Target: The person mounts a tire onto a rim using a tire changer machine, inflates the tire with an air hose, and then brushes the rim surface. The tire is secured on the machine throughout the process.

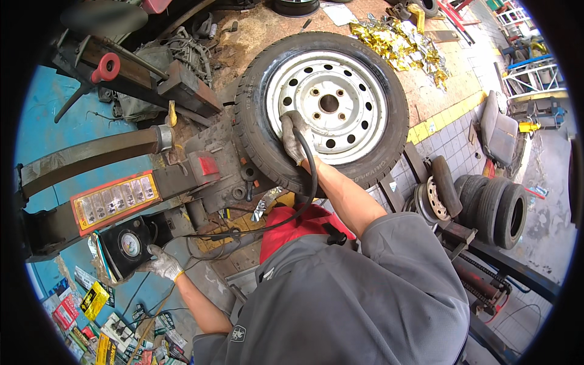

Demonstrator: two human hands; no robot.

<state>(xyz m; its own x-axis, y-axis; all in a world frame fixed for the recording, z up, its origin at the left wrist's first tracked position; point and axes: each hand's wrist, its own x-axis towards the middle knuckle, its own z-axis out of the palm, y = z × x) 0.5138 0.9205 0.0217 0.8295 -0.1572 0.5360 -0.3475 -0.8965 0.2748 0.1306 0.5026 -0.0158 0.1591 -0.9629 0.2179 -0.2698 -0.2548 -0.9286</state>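
A car wheel (242,91), its black tyre mounted on a silver steel rim (359,131), lies flat on the tyre changing machine. My right hand (294,132), in a whitish work glove with dark, soiled patches, is closed around the end of a black air hose (311,173) at the rim's lower left. The hose end itself is hidden in the hand. From there the hose curves down and left toward a round pressure gauge (129,244) in a black housing. My left hand (164,264), gloved too, has its fingers curled at the housing's right edge; what they grip is hidden.
The machine's curved steel arm (91,159) and a post with a red knob (107,66) stand at left. Crumpled gold foil (401,45) lies beyond the wheel. Several loose tyres (510,214) and a car seat (500,131) are at right. Colourful packets (94,299) hang at lower left.
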